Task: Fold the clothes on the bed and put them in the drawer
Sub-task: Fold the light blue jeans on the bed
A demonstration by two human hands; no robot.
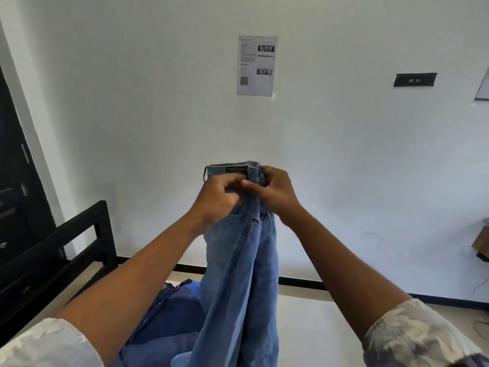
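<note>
Sleeves (418,337) nearest; left hand (219,200) and right hand (272,192) both grip the jeans (238,274) at the waistband.

A printed sheet (256,65) with a QR code is taped to the white wall (132,102). To its right a black label (415,80) with white lettering is fixed, and a further paper (483,88) is cut off by the right edge. A black skirting strip (299,281) is run along the wall's foot. A brown box (481,242) is partly seen at far right.
</note>
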